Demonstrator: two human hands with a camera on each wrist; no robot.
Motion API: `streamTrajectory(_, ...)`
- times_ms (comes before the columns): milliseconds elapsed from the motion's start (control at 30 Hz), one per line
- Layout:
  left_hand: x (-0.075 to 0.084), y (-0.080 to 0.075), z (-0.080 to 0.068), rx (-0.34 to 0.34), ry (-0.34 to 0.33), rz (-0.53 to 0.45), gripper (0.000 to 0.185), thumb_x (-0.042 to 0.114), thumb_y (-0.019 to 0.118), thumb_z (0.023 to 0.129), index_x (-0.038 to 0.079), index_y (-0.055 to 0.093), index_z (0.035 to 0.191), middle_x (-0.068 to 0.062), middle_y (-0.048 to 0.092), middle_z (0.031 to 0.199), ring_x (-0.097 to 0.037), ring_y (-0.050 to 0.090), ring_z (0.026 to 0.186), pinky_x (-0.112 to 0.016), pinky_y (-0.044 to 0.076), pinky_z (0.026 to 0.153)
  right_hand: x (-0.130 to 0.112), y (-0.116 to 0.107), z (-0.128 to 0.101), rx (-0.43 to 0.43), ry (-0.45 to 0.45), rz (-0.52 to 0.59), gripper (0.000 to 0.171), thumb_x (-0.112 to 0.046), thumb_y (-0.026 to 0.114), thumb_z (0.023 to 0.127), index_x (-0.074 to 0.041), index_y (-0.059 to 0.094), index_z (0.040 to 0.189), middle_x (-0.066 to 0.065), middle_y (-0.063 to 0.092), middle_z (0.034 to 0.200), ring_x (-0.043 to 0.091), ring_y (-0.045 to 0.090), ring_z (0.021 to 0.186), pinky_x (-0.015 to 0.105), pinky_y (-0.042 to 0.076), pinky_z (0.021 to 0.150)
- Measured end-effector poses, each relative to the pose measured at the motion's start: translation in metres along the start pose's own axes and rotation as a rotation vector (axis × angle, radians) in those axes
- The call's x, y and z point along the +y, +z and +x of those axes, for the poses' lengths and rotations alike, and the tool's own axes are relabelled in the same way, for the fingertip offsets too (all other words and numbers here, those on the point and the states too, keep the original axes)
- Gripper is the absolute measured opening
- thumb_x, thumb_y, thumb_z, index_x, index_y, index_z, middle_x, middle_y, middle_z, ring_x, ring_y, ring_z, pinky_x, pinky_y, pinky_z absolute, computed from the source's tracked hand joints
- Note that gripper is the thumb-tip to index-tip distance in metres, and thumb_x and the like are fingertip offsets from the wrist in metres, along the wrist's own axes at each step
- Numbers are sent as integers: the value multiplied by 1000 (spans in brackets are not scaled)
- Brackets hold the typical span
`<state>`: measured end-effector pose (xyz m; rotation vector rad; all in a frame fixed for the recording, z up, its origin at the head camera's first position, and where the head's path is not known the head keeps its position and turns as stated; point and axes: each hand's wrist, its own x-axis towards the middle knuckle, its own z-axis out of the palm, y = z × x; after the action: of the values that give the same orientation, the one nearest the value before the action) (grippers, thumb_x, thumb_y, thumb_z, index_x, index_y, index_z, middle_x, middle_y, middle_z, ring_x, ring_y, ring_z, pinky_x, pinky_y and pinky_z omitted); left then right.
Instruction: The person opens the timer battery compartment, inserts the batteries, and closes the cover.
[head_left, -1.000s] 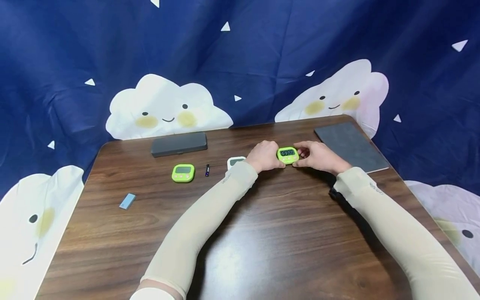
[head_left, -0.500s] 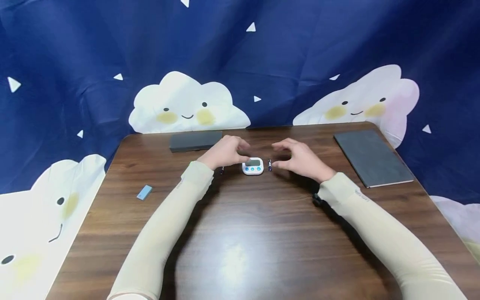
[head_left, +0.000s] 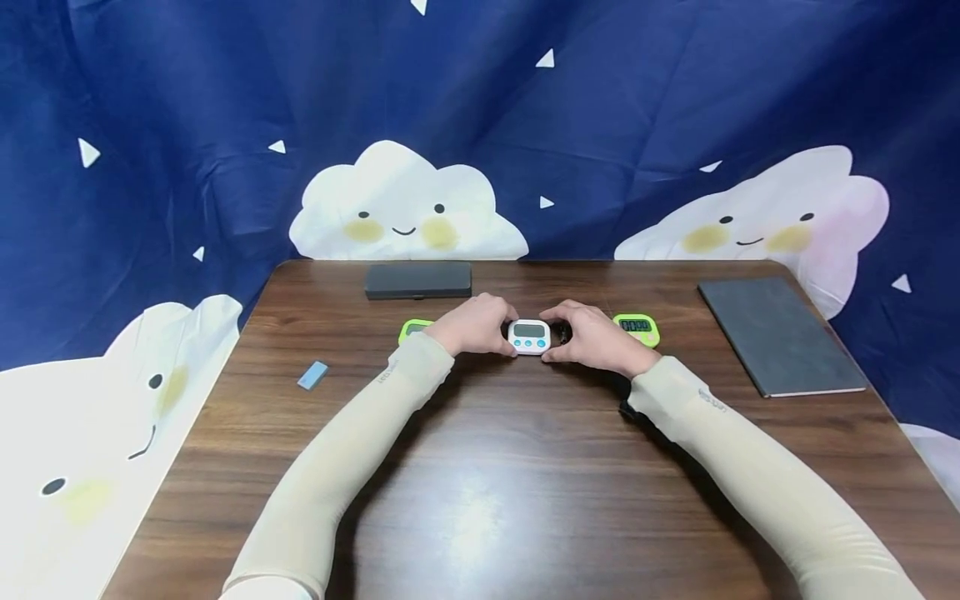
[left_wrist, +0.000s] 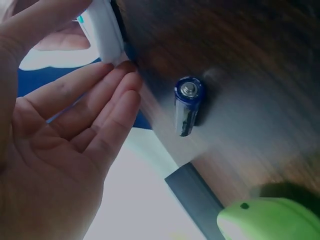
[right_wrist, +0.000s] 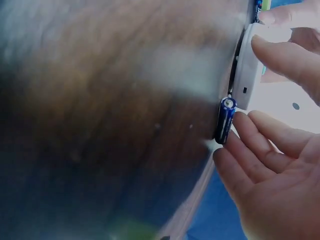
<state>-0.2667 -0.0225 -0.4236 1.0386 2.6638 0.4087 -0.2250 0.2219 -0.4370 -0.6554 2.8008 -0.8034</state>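
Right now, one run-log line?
left hand holds white timer | right hand holds it too | batteries on table

Dark wood-grain table (head_left: 525, 500), rounded corners, glossy with a light patch near the front centre; a white timer (head_left: 529, 336) with blue buttons stands at mid-table; a green timer (head_left: 637, 327) lies to its right, display lit; a second green timer (head_left: 412, 330) lies to its left, partly hidden; a blue battery (left_wrist: 188, 104) lies on the wood near that second timer; another battery (right_wrist: 225, 120) lies just beside the white timer; a dark grey case (head_left: 417, 280) sits at the far edge; a grey notebook (head_left: 780, 334) lies at far right; a small blue-grey block (head_left: 312, 375) lies at left.
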Motion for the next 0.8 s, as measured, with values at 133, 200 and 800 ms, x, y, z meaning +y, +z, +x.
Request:
streamTrajectory(133, 2, -1, -1, -1, 3, -9, 44, 30, 93, 91, 5, 82, 126, -6, 83, 118, -21, 71, 99, -37, 62, 97, -3, 0, 1, -6, 1, -17, 71, -24, 96, 88, 2, 68, 148, 19, 72, 143, 38, 69, 132, 58, 53, 116)
streamTrajectory(200, 2, -2, -1, 2, 10, -22, 44, 29, 94, 91, 5, 82, 126, -6, 83, 117, -21, 71, 99, -37, 62, 96, -4, 0, 2, -4, 1, -25, 69, -24, 96, 88, 2, 69, 147, 18, 73, 141, 36, 70, 130, 57, 53, 115)
streamTrajectory(800, 3, -49, -68, 585, 156, -510, 54, 31, 100, 86, 20, 82, 136, 3, 82, 132, -16, 76, 116, -37, 62, 105, -56, -57, -19, 320, -121, 460, 58, -15, 97, 88, -17, 77, 143, 2, 74, 139, 17, 69, 131, 21, 51, 113)
